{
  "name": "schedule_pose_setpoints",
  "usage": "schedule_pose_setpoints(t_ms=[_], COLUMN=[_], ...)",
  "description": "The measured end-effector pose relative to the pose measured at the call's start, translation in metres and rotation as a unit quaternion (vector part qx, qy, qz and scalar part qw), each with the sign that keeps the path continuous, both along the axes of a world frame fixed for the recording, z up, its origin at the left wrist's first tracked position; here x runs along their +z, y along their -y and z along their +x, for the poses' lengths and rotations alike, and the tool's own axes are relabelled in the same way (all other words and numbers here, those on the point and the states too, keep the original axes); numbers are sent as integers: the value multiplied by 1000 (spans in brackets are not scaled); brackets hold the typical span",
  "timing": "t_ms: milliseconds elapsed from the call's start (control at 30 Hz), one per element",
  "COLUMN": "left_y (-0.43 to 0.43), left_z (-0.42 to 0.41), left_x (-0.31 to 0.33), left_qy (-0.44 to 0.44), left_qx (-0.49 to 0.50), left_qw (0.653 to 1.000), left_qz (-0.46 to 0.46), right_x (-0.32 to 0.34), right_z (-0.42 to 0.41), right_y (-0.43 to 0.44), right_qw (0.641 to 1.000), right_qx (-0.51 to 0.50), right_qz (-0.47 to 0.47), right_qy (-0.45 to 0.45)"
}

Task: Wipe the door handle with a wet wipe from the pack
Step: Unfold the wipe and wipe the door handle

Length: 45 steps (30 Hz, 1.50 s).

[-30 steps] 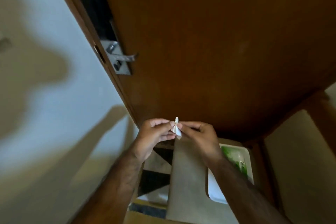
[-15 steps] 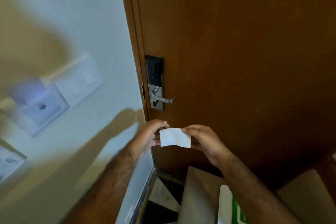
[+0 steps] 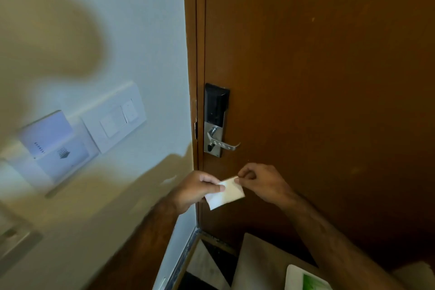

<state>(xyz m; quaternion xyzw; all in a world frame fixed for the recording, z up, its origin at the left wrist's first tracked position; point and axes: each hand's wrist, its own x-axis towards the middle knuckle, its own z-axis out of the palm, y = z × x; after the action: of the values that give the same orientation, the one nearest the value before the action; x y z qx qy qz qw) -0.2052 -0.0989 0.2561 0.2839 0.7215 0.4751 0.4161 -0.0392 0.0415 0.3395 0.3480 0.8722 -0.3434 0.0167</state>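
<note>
A small white wet wipe (image 3: 226,193) is stretched between both hands, below the lock. My left hand (image 3: 195,189) pinches its left side and my right hand (image 3: 261,182) pinches its upper right corner. The silver lever door handle (image 3: 224,145) juts to the right from a metal plate under a black electronic lock (image 3: 215,103) on the brown wooden door (image 3: 317,77). The hands are a little below the handle and apart from it. The white and green wipe pack (image 3: 303,279) lies at the bottom right, partly cut off by the frame edge.
A white switch plate (image 3: 115,116) and a key-card holder (image 3: 53,143) hang on the pale wall to the left of the door frame. A beige surface (image 3: 256,263) under the pack and a black-and-white patterned floor (image 3: 207,263) lie below.
The view has tilted up, so the lock and handle sit lower and nearer the middle. The wipe went from a folded bit to an opened sheet, and now hangs tilted between both hands.
</note>
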Motion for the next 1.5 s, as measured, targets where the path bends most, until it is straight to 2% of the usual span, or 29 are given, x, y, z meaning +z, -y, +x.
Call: schedule_pose_setpoints(t_ms=[67,133,233,333,467,567,733,933,1033,1167,1367,1500], left_y=[-11,-25,-52,-89,-142,-173,-184,-188,-200,-209,-216,-222], left_z=[-11,-19,-18,2,48,84,104,43,85,112,70,119], left_x=[-9,-12,-9,-3,-2,-13,-27,-13,-10,-22,-13,-24], left_qy=[1,-8,-81,-126,-130,-139,-137,-105,-120,-137,-137,-175], left_qx=[149,312,426,442,395,363,336,417,411,386,502,434], left_qw=[989,949,899,883,903,917,923,893,897,901,850,876], left_qz=[9,39,62,92,106,91,129,133,114,145,88,115], right_x=[14,31,56,83,114,131,133,125,125,126,124,123], right_z=[-5,-7,-9,-15,-26,-31,-27,-33,-33,-33,-35,-36], right_y=[-10,-25,-51,-76,-110,-142,-182,-190,-191,-192,-194,-194], right_qw=[998,989,940,859,741,701,627,597,592,584,578,576], right_qx=[-9,-6,24,51,60,57,101,105,112,116,118,118], right_qz=[55,148,338,508,666,707,770,790,791,796,799,799], right_qy=[-13,-28,-29,-34,-62,-68,-51,-93,-101,-107,-117,-125])
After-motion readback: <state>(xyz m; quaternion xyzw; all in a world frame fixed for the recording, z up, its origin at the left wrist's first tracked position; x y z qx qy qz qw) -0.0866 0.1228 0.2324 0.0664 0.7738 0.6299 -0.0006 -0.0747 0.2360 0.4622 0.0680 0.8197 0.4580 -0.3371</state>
